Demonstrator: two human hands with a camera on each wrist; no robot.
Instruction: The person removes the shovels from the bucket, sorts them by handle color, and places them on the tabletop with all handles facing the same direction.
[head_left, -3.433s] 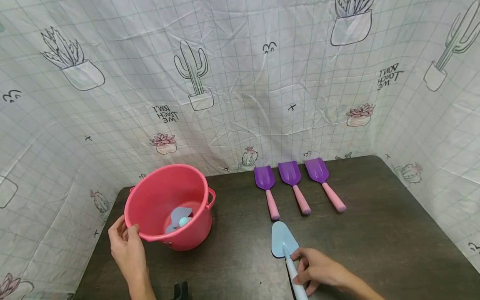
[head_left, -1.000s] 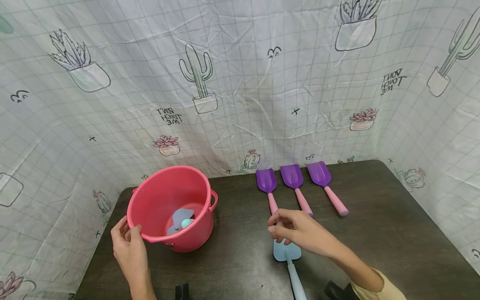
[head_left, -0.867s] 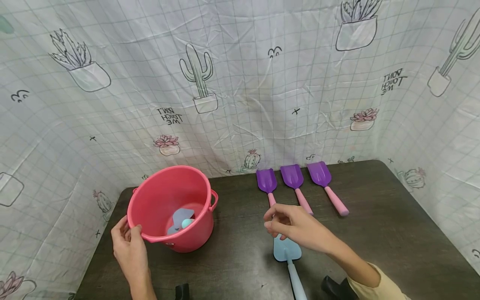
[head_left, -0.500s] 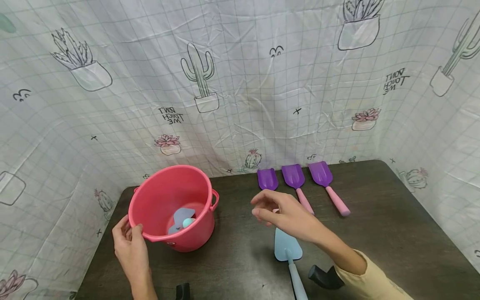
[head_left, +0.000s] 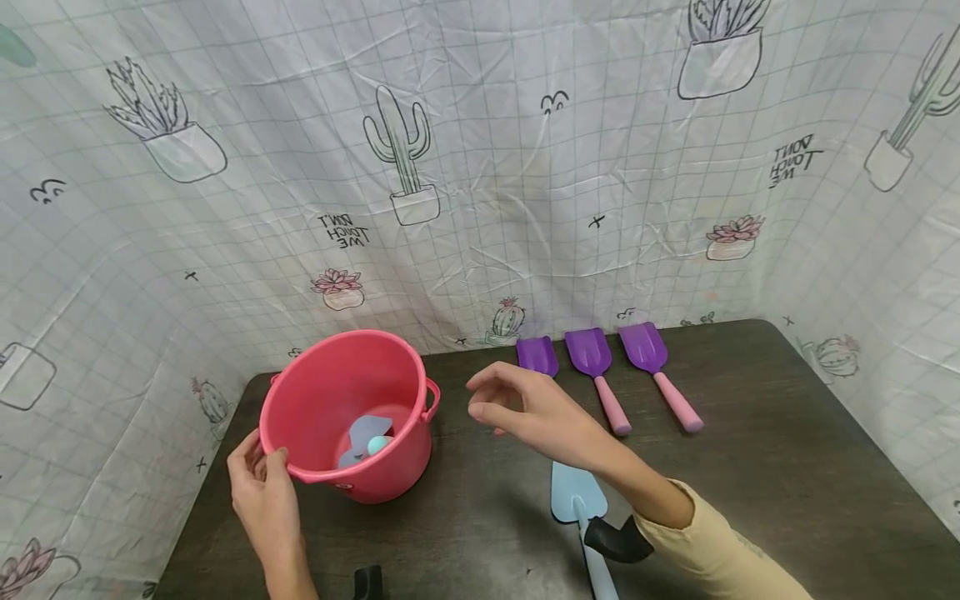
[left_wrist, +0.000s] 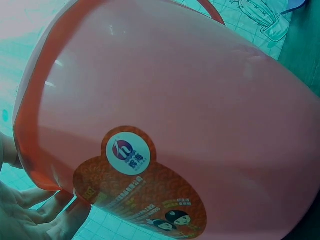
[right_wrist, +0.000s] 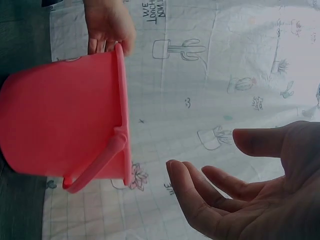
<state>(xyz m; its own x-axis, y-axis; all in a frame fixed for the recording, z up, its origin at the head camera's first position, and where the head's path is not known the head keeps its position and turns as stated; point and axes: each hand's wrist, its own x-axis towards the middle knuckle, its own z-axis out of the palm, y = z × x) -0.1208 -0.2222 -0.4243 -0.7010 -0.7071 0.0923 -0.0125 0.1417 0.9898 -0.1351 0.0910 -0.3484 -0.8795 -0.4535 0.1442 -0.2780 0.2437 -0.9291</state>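
Note:
My left hand (head_left: pixel 264 500) grips the near-left rim of a pink-red bucket (head_left: pixel 390 475), thumb over the edge and fingers outside. Inside the bucket lie grey-blue pieces (head_left: pixel 369 432) and a pale turquoise rounded end (head_left: pixel 378 444); the rest of them is hidden. A sticker (left_wrist: pixel 150 200) shows on its wall in the left wrist view. To the right of the bucket, my right hand (head_left: pixel 536 412) is raised over the table, holding nothing, its fingers loosely bent and apart from the thumb. A light blue trowel (head_left: pixel 577 492) lies below the right forearm, partly covered by a black strap piece.
Three purple shovels with pink handles lie along the back: a left shovel (head_left: pixel 537 356) whose handle my right hand hides, a middle shovel (head_left: pixel 589 352) and a right shovel (head_left: pixel 645 346). A cactus-print sheet (head_left: pixel 480 167) hangs behind the dark table (head_left: pixel 780 450).
My right hand let go of the light blue trowel, leaving it on the table, then moved up and left toward the bucket. The left hand keeps its grip on the rim.

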